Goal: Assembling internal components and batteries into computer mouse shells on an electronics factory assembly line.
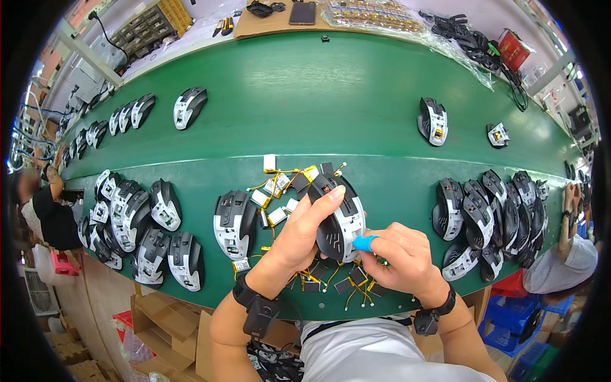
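My left hand [299, 232] is closed around a partly assembled computer mouse [340, 223] with a black and white shell, held tilted above the bench. The thumb lies across its upper end. My right hand [402, 256] is curled at the mouse's lower right edge, and a finger in a blue finger cot [365, 243] presses on the white part. Whether something small sits under that finger is hidden. Beneath and around the hands lie several small battery packs [277, 216] with yellow tape and thin wires. Another mouse [234, 223] rests just left of my left hand.
Mouse shells crowd the bench in a left group [130, 213] and a right group [480, 213]. More stand on the raised green surface [305, 95] behind. A phone [302, 13] lies at the back. Cardboard boxes [168, 318] are below left; people sit at both sides.
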### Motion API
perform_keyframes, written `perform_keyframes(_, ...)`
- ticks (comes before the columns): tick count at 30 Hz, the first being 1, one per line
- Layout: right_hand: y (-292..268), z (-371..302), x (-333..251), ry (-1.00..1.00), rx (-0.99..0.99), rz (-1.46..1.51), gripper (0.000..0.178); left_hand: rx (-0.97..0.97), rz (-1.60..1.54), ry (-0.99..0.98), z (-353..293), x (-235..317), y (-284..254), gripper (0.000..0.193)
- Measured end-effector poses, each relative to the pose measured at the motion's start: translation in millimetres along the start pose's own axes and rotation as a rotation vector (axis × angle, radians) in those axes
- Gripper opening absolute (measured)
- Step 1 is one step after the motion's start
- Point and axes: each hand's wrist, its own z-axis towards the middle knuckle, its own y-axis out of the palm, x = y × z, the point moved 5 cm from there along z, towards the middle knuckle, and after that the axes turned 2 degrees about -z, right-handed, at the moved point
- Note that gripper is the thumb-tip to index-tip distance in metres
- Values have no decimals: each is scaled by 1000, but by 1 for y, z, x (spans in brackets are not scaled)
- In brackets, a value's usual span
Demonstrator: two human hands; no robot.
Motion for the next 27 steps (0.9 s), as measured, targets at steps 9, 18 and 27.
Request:
perform_keyframes(9,0,2,-4,-30,-53,-94,32,60,34,-72,2,-8,-7,37)
perform_keyframes(18,1,-2,-3,24,41,-87,31,118,-58,-36,0,-4,0,42)
perform_keyframes(27,0,-2,-8,80,109,-75,28,48,-181,-18,-5,0,6,48)
